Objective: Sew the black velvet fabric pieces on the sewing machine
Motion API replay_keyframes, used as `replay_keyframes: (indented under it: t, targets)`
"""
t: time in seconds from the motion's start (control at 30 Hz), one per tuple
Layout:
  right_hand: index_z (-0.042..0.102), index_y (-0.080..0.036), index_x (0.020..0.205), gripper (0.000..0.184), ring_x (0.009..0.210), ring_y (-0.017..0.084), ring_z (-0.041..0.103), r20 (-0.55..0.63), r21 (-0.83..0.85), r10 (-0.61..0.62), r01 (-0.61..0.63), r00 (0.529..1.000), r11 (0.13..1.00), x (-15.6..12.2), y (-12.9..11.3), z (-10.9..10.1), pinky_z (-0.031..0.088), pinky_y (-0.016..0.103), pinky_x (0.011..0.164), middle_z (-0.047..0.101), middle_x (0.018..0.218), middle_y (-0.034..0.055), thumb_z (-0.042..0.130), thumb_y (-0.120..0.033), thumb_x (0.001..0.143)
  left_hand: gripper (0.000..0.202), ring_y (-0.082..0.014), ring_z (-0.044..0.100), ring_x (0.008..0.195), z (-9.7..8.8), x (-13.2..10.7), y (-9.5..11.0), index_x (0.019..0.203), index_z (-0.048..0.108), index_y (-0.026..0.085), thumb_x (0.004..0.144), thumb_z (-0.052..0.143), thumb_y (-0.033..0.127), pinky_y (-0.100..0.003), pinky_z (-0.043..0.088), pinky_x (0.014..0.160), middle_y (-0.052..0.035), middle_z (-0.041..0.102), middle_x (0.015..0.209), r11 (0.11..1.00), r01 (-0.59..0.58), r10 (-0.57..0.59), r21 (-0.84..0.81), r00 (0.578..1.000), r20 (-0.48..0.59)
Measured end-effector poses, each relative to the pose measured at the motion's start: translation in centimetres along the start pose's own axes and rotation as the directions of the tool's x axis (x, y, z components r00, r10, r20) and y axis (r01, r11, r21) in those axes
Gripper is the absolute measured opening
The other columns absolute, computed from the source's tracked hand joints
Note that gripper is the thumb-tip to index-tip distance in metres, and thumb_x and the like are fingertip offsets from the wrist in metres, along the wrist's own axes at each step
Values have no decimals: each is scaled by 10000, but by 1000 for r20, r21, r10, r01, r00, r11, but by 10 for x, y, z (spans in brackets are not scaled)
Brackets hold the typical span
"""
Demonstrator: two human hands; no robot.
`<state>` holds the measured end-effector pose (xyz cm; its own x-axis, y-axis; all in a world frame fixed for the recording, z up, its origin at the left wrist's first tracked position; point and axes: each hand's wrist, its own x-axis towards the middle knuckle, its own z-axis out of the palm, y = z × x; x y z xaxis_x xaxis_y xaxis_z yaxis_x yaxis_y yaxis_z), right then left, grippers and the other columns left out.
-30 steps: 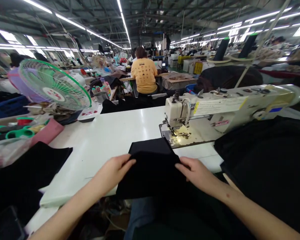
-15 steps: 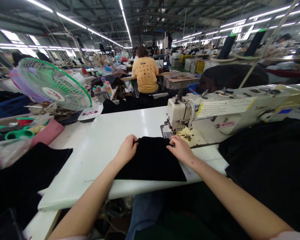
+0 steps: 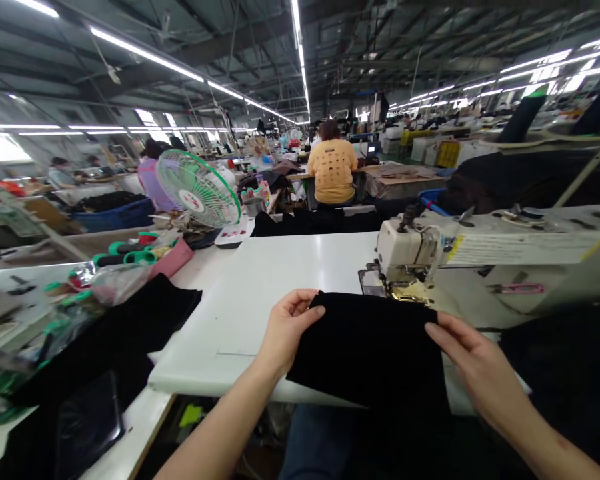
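A piece of black fabric [image 3: 367,347] is stretched between my two hands over the front edge of the white sewing table [image 3: 290,267]. My left hand [image 3: 287,327] pinches its upper left corner, thumb on top. At the upper right corner, my right hand [image 3: 463,343] grips it between thumb and fingers. The lower edge of the cloth hangs past the table's front edge. Just beyond the fabric's far edge stands the sewing machine [image 3: 405,250]; its needle area is partly hidden behind the cloth.
Dark fabric [image 3: 570,360] lies to the right. On the left are more black cloth [image 3: 145,313], a phone-like dark slab [image 3: 90,423], green-ended thread spools [image 3: 140,257] and a fan [image 3: 200,190]. A person in a yellow shirt [image 3: 333,170] sits ahead, facing away.
The black fabric has come up off the table toward me, and my hands are farther apart at its corners. The view has turned left.
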<state>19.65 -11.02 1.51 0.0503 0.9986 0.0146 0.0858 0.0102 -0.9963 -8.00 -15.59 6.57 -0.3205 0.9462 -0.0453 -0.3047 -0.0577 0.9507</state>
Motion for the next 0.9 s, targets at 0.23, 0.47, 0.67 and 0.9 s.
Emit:
replay_keyframes:
  t: [0.23, 0.47, 0.67, 0.9]
  targets:
    - [790, -216, 986, 425, 1051, 311, 705, -178, 51, -30, 40, 984, 998, -13, 0, -19, 585, 366, 899, 784, 1017, 73, 803, -524, 694, 259, -119, 635, 742, 19, -12, -1, 793, 773, 166, 658, 871, 364, -219, 497, 743, -23, 735, 794, 996, -1, 0, -93, 1000, -7]
    - [794, -223, 917, 456, 1157, 301, 658, -217, 240, 64, -10, 974, 971, -4, -6, -28, 519, 350, 1023, 777, 1069, 55, 898, -486, 559, 213, -129, 646, 821, 29, -13, -3, 775, 784, 182, 658, 871, 337, -215, 492, 787, -27, 758, 857, 992, -125, 124, 1, 990, -67]
    - [797, -246, 841, 439, 1187, 257, 637, -232, 351, 129, -41, 964, 936, -4, -20, -30, 454, 268, 1072, 777, 1049, 11, 948, -437, 476, 184, -126, 640, 761, 37, -13, 0, 752, 760, 181, 659, 857, 306, -221, 499, 736, -17, 741, 783, 984, -176, 179, 42, 981, -74]
    - [795, -234, 818, 431, 1203, 320, 621, -228, 335, 98, -17, 969, 942, -6, -24, -32, 387, 423, 1151, 775, 1035, 38, 945, -446, 474, 168, -132, 642, 766, 41, -11, 2, 698, 709, 167, 666, 832, 277, -237, 501, 751, -22, 726, 799, 975, -208, 215, 78, 972, -91]
